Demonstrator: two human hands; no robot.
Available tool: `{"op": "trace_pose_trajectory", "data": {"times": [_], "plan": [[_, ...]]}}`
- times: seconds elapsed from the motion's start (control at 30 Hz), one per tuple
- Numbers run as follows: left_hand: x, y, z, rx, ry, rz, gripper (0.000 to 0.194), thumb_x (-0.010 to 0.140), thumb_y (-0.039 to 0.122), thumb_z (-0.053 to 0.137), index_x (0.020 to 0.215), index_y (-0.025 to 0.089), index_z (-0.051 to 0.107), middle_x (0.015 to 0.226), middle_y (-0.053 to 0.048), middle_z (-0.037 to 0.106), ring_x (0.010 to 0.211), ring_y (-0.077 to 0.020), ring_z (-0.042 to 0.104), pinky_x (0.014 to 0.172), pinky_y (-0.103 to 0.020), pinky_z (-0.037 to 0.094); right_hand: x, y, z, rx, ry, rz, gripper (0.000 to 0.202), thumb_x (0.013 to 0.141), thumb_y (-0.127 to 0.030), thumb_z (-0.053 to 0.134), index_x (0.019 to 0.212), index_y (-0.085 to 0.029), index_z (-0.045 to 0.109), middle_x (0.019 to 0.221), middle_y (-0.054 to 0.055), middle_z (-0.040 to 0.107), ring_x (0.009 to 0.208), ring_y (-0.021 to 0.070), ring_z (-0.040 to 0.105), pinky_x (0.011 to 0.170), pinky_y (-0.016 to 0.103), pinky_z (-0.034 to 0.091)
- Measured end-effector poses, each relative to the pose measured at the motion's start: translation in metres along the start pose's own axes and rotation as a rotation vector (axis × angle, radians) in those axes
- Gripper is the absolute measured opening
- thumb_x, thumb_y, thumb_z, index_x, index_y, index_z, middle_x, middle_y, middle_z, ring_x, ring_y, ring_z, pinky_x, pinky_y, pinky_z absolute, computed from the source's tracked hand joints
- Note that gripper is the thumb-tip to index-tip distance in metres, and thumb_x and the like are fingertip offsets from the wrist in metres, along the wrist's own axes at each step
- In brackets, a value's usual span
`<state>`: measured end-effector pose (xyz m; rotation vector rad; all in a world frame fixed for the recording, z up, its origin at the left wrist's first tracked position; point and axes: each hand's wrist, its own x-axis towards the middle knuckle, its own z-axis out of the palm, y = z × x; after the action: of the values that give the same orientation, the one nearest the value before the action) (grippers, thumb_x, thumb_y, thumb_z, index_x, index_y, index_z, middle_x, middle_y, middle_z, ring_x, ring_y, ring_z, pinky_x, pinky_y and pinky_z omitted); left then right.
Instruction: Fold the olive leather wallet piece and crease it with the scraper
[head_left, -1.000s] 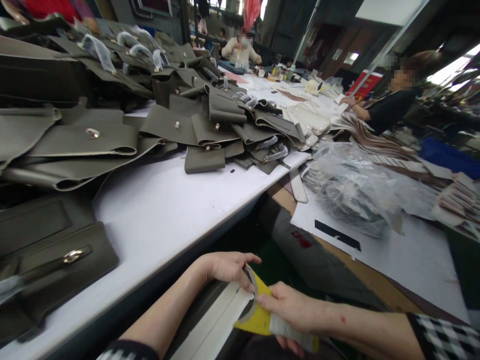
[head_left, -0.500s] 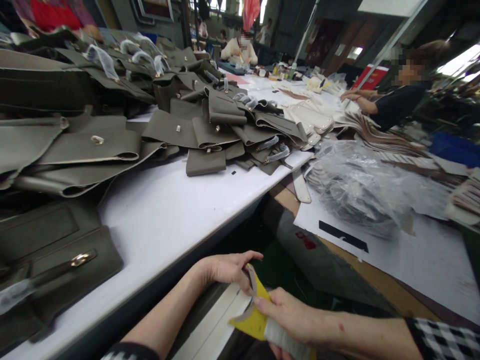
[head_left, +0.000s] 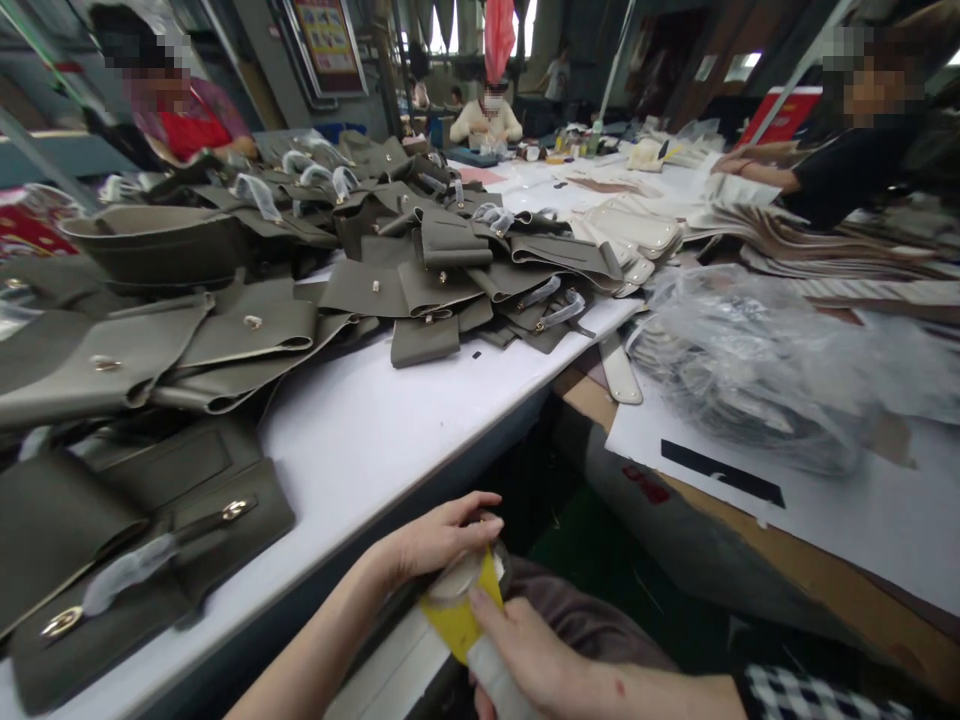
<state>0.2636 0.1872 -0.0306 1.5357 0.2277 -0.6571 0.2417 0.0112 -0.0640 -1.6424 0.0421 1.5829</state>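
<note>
My right hand (head_left: 525, 650) is closed around a yellow tool (head_left: 459, 618) with a pale wrapped handle, low in the middle of the head view. Over the tool's far end lies my left hand (head_left: 442, 535), its fingers bent and partly apart; whether they grip anything is hidden. A pale strip-like piece with a dark line (head_left: 397, 665) lies beneath the tool, below my left wrist.
Dark green leather bag pieces (head_left: 187, 340) are heaped on the white table (head_left: 360, 420). Clear plastic bags (head_left: 757, 370) lie at the right. A person (head_left: 855, 150) works at the right, others at the back.
The view has turned left and risen a little. Both hands have drawn closer together, with my left fingers now over the tool's end, and the yellow tool is tilted differently.
</note>
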Motion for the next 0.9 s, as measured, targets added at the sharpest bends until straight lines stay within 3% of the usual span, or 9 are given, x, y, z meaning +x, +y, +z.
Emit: {"op": "trace_pose_trajectory", "data": {"times": [0.07,0.2,0.27,0.33,0.43,0.53,0.63,0.8,0.9], "plan": [[-0.016,-0.002,0.005,-0.011,0.108,0.004,0.060,0.090,0.055,0.053,0.137,0.017,0.047,0.135,-0.010,0.059,0.123,-0.0233,0.053,0.106,-0.036,0.038,-0.006,0.010,-0.001,-0.011,-0.054,-0.065,0.080,0.090,-0.077,0.017,0.057,-0.014,0.055,0.045,0.005,0.052,0.035,0.0096,0.042,0.038,0.020,0.033],[-0.039,-0.017,0.015,-0.012,0.259,0.005,0.054,0.094,0.057,0.046,0.132,0.019,0.055,0.138,-0.006,0.059,0.127,-0.0213,0.052,0.114,-0.034,0.032,-0.036,0.030,-0.018,-0.052,-0.126,-0.349,0.082,0.071,-0.089,0.045,0.072,-0.010,0.068,0.055,0.002,0.053,0.047,0.0087,0.044,0.045,0.020,0.032],[-0.043,-0.026,0.019,0.015,0.268,0.016,0.055,0.095,0.058,0.043,0.134,0.020,0.055,0.140,-0.005,0.057,0.128,-0.0216,0.052,0.116,-0.035,0.030,-0.047,0.030,-0.033,-0.013,0.023,-0.478,0.076,0.074,-0.084,0.050,0.084,-0.012,0.070,0.055,-0.001,0.049,0.048,0.0090,0.041,0.047,0.022,0.032],[-0.043,-0.032,0.023,0.044,0.273,0.018,0.057,0.095,0.059,0.043,0.135,0.021,0.055,0.141,-0.004,0.056,0.130,-0.0225,0.050,0.117,-0.037,0.028,-0.048,0.022,-0.047,0.066,0.263,-0.564,0.065,0.082,-0.074,0.052,0.099,-0.014,0.069,0.057,-0.002,0.047,0.051,0.0111,0.041,0.051,0.025,0.036],[-0.040,-0.034,0.027,0.065,0.293,0.009,0.058,0.095,0.059,0.043,0.136,0.021,0.055,0.141,-0.004,0.056,0.131,-0.0229,0.050,0.118,-0.037,0.028,-0.029,0.007,-0.060,0.163,0.474,-0.531,0.062,0.085,-0.067,0.054,0.114,-0.013,0.065,0.058,-0.002,0.048,0.053,0.0149,0.045,0.053,0.028,0.041],[-0.039,-0.034,0.028,0.079,0.299,0.018,0.057,0.095,0.059,0.041,0.136,0.021,0.055,0.139,-0.004,0.058,0.129,-0.0233,0.052,0.117,-0.037,0.030,-0.005,0.004,-0.058,0.137,0.392,-0.535,0.059,0.087,-0.061,0.053,0.118,-0.012,0.064,0.076,0.005,0.064,0.078,0.0226,0.063,0.076,0.034,0.052],[-0.039,-0.033,0.027,0.079,0.288,0.029,0.057,0.096,0.059,0.039,0.136,0.022,0.056,0.137,-0.004,0.060,0.126,-0.0237,0.053,0.116,-0.037,0.030,0.006,0.009,-0.049,0.038,0.329,-0.633,0.052,0.093,-0.056,0.048,0.122,-0.015,0.063,0.115,0.012,0.067,0.117,0.0261,0.058,0.106,0.036,0.041],[-0.037,-0.030,0.027,0.132,0.269,0.041,0.056,0.097,0.059,0.035,0.129,0.023,0.061,0.128,-0.004,0.066,0.115,-0.0233,0.060,0.109,-0.037,0.038,-0.005,0.004,-0.048,-0.208,0.367,-0.740,0.046,0.098,-0.048,0.042,0.132,-0.020,0.055,0.125,0.010,0.065,0.117,0.0241,0.059,0.107,0.034,0.040],[-0.037,-0.030,0.028,0.188,0.284,0.044,0.054,0.097,0.059,0.033,0.126,0.024,0.064,0.122,-0.003,0.068,0.112,-0.0233,0.060,0.106,-0.037,0.040,-0.008,-0.005,-0.059,-0.200,0.221,-0.720,0.050,0.097,-0.053,0.042,0.133,-0.019,0.054,0.117,0.008,0.067,0.113,0.0242,0.060,0.103,0.034,0.042]]}}
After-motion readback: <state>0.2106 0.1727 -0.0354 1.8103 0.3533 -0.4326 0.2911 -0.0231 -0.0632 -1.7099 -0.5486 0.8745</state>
